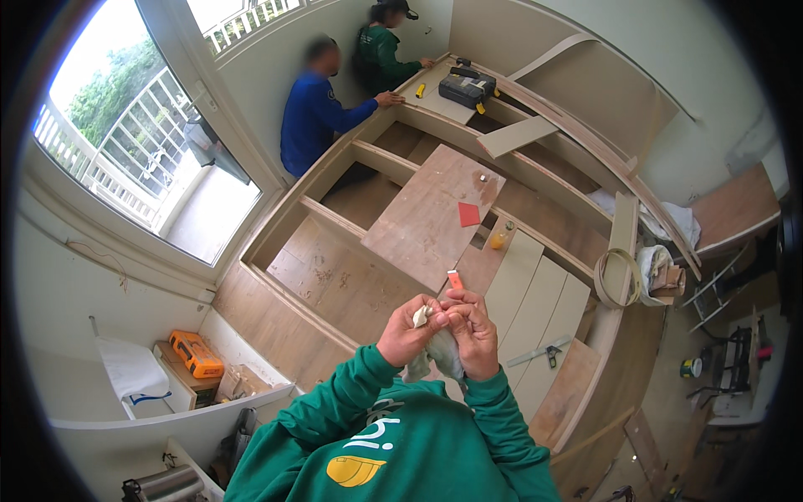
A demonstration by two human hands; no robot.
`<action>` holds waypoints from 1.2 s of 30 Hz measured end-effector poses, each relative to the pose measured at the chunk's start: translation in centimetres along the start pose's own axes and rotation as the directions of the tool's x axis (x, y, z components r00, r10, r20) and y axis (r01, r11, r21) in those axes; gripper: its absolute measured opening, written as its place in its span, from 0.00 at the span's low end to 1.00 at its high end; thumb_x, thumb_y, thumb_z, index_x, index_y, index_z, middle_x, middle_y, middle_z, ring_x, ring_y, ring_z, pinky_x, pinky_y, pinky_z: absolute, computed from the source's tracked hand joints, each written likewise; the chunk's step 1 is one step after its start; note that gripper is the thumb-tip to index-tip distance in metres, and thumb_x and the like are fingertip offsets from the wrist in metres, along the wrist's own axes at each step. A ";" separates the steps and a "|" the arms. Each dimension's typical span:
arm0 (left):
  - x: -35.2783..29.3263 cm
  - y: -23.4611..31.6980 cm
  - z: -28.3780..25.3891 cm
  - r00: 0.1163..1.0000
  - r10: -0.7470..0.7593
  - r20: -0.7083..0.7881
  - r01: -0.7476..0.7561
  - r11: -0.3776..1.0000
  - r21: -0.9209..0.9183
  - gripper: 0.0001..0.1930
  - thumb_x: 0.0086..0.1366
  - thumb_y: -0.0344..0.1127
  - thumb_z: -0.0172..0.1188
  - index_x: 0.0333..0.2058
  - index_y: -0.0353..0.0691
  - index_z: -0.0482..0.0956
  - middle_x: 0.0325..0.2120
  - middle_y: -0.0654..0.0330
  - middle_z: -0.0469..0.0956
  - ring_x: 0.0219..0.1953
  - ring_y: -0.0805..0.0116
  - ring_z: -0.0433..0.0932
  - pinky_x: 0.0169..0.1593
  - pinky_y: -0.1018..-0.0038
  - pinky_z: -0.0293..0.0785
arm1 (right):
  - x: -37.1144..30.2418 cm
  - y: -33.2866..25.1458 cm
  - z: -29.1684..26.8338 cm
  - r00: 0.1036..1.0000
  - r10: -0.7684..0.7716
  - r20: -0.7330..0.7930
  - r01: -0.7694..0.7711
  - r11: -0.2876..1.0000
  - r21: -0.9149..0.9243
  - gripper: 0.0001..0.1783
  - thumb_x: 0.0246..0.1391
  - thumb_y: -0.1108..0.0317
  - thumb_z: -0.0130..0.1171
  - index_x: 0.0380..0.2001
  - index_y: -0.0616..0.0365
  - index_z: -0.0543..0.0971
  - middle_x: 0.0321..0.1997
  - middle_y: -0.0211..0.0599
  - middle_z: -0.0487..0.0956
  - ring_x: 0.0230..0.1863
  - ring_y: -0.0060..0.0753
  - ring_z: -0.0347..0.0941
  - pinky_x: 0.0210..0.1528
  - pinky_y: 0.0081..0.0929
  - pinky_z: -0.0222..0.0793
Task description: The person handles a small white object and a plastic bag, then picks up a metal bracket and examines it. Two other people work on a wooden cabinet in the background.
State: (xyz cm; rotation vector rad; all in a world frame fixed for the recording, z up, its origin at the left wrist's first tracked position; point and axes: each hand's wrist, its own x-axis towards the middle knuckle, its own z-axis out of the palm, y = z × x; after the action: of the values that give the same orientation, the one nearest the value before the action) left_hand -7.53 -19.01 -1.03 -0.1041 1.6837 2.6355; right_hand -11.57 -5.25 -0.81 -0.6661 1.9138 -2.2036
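Observation:
In front of my chest, my left hand point(405, 336) and my right hand point(475, 336) meet, their fingertips pinching a pale, crumpled cloth point(437, 356). One corner of it pokes up from the left fingers, and the rest hangs between my palms. Just beyond the right fingers shows a small orange tool with a whitish end point(454, 280); whether the hand touches it or it lies on the board behind, I cannot tell. Ahead, a red flat piece point(468, 215) rests on a reddish-brown plywood sheet point(418, 217). Near it stands a small container of amber stuff point(498, 239).
A wooden frame point(330, 215) with open compartments surrounds the boards. On the right lie a try square point(551, 355) and a coiled strip point(616, 278). A black toolbox point(468, 89) sits at the far end, near two people. An orange case point(196, 354) is at left.

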 end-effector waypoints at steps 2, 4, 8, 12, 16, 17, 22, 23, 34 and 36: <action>-0.1 0.2 0.1 1.000 -0.006 0.009 0.006 1.000 0.009 0.07 0.64 0.33 0.58 0.34 0.39 0.69 0.29 0.72 0.69 0.32 0.84 0.65 0.35 0.84 0.64 | 0.0 0.0 0.0 1.000 0.027 -0.004 -0.027 0.999 0.044 0.04 0.56 0.71 0.56 0.32 0.58 0.78 0.50 0.40 0.68 0.50 0.30 0.67 0.52 0.27 0.64; -0.2 0.7 0.2 1.000 0.009 0.016 -0.009 0.999 0.045 0.07 0.64 0.32 0.57 0.34 0.39 0.69 0.29 0.71 0.68 0.32 0.84 0.65 0.35 0.84 0.64 | 0.1 -0.2 0.1 1.000 0.015 -0.006 -0.014 0.995 0.101 0.03 0.56 0.71 0.57 0.33 0.57 0.79 0.51 0.40 0.67 0.51 0.31 0.66 0.52 0.27 0.64; -0.9 1.8 0.8 0.999 0.035 0.017 -0.035 0.999 0.040 0.07 0.64 0.32 0.58 0.35 0.39 0.69 0.30 0.69 0.70 0.33 0.83 0.67 0.36 0.83 0.66 | 0.0 -1.3 -0.3 0.984 -0.176 0.001 0.176 0.983 -0.054 0.08 0.52 0.72 0.61 0.37 0.51 0.80 0.55 0.40 0.66 0.52 0.34 0.65 0.52 0.29 0.65; -1.2 3.4 0.5 0.994 0.049 0.099 -0.046 0.998 -0.034 0.07 0.62 0.29 0.58 0.37 0.38 0.69 0.32 0.66 0.72 0.36 0.79 0.71 0.40 0.81 0.68 | -0.1 -3.7 -1.5 0.899 -0.403 0.172 0.432 0.751 -0.499 0.21 0.42 0.74 0.66 0.42 0.43 0.82 0.59 0.42 0.65 0.52 0.42 0.65 0.52 0.34 0.65; -1.3 4.2 0.5 0.982 0.090 0.163 -0.089 0.996 -0.012 0.08 0.61 0.26 0.58 0.38 0.38 0.69 0.33 0.65 0.72 0.38 0.77 0.72 0.43 0.79 0.69 | 0.1 -5.2 -1.6 0.835 -0.480 0.270 0.531 0.574 -0.623 0.25 0.36 0.74 0.68 0.43 0.40 0.82 0.58 0.41 0.66 0.54 0.44 0.65 0.54 0.36 0.65; -1.3 4.3 0.5 0.982 0.094 0.163 -0.095 0.995 0.002 0.08 0.61 0.26 0.58 0.38 0.38 0.69 0.34 0.64 0.72 0.38 0.77 0.72 0.43 0.79 0.69 | 0.1 -5.4 -1.6 0.828 -0.493 0.268 0.538 0.564 -0.626 0.25 0.36 0.74 0.68 0.42 0.40 0.82 0.58 0.41 0.66 0.54 0.44 0.65 0.54 0.36 0.65; -1.2 4.5 0.5 0.956 0.168 0.242 -0.178 0.984 0.018 0.08 0.61 0.24 0.57 0.38 0.39 0.69 0.37 0.63 0.70 0.42 0.75 0.71 0.46 0.77 0.67 | 0.0 -5.6 -1.7 0.824 -0.493 0.279 0.547 0.565 -0.618 0.24 0.36 0.75 0.68 0.41 0.41 0.83 0.59 0.40 0.66 0.55 0.44 0.64 0.55 0.35 0.65; -1.2 4.6 0.4 0.947 0.150 0.286 -0.158 0.987 0.004 0.08 0.61 0.23 0.57 0.37 0.39 0.69 0.37 0.63 0.70 0.42 0.74 0.70 0.47 0.77 0.67 | 0.0 -5.6 -1.8 0.839 -0.467 0.279 0.535 0.616 -0.578 0.23 0.36 0.75 0.68 0.40 0.42 0.83 0.59 0.40 0.65 0.55 0.44 0.64 0.54 0.35 0.65; -1.1 5.0 -0.5 0.891 0.059 0.450 -0.109 0.990 0.085 0.10 0.60 0.23 0.59 0.37 0.40 0.68 0.36 0.65 0.69 0.42 0.77 0.69 0.46 0.77 0.66 | -0.4 -3.9 -2.1 0.944 -0.210 0.253 0.213 0.977 0.018 0.12 0.45 0.74 0.65 0.36 0.46 0.83 0.63 0.40 0.62 0.59 0.37 0.62 0.51 0.32 0.62; -1.2 4.9 -0.3 0.911 0.033 0.411 -0.069 0.995 0.074 0.10 0.59 0.24 0.60 0.36 0.40 0.69 0.36 0.66 0.69 0.41 0.78 0.69 0.45 0.78 0.66 | -0.5 -3.6 -2.1 0.947 -0.199 0.252 0.191 0.980 0.056 0.12 0.46 0.74 0.65 0.35 0.47 0.83 0.63 0.40 0.61 0.59 0.37 0.61 0.51 0.32 0.62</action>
State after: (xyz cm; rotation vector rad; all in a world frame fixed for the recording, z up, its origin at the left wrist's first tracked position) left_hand -6.51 -21.33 3.30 0.4674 1.6617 2.3860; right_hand -11.41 -2.55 2.38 -1.1199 1.7465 -2.1237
